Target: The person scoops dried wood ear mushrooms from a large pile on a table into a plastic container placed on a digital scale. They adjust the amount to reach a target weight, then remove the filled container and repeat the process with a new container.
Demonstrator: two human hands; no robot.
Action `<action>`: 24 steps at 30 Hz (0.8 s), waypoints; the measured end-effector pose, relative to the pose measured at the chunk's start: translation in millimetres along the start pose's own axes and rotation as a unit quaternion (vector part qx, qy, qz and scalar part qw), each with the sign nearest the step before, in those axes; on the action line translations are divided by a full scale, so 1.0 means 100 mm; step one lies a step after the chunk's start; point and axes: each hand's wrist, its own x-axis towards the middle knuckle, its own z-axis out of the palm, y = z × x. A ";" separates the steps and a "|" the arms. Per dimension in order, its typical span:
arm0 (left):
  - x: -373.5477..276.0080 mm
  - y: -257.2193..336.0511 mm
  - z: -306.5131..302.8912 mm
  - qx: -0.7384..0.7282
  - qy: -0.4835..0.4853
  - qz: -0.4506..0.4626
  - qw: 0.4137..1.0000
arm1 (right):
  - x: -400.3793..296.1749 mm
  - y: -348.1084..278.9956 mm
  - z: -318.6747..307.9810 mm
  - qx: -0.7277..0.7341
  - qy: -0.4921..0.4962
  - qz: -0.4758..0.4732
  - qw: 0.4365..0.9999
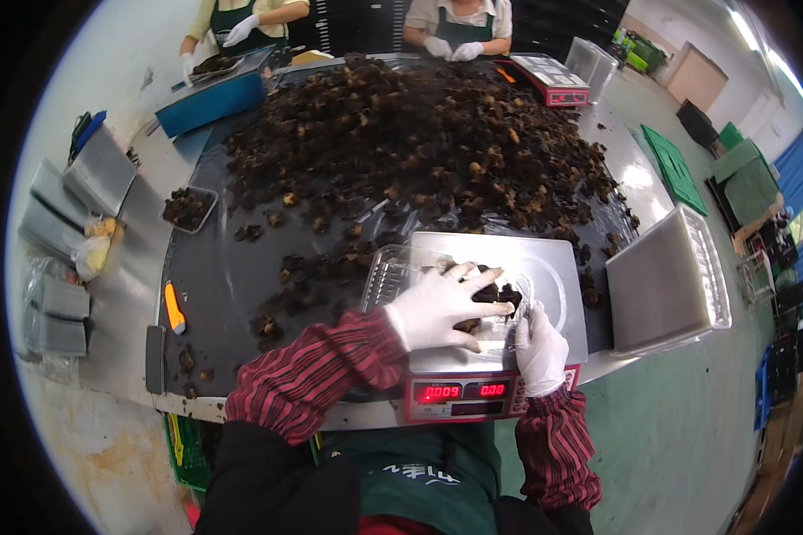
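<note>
A digital scale with a steel platform [565,267] and a red front with lit digits stands before me. On the platform rests a clear plastic tray [383,284], its lid or other half opened out to the left. Dark dried fungus pieces [510,294], probably wood ear, lie in the tray. My left hand [441,304], in a white glove, spreads its fingers over these pieces and touches them, partly hiding them. At the tray's right side, my right hand [542,351], also gloved, pinches the rim between thumb and fingers.
A large heap of dried fungus [408,134] covers the black sheeting. Stacked clear trays [669,281] stand at right. Leftward are a filled tray [189,208], an orange utility knife [174,307] and a dark phone-like slab [155,360]. Two co-workers face me beyond another scale [552,80].
</note>
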 end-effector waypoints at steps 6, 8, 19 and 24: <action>-0.29 -0.13 -0.15 0.026 0.008 -0.009 1.000 | 0.08 -0.18 -0.28 0.017 0.106 -0.086 0.990; -0.37 -0.23 -0.01 0.006 0.023 -0.005 1.000 | 0.13 -0.30 -0.29 0.035 0.050 -0.141 0.988; -1.59 -0.36 -0.31 0.073 0.191 -0.264 0.943 | 0.10 -0.28 -0.15 0.031 0.033 -0.138 0.989; -2.78 0.09 -0.12 0.086 0.097 -0.510 0.850 | 0.08 -0.19 -0.12 0.075 0.113 -0.101 0.986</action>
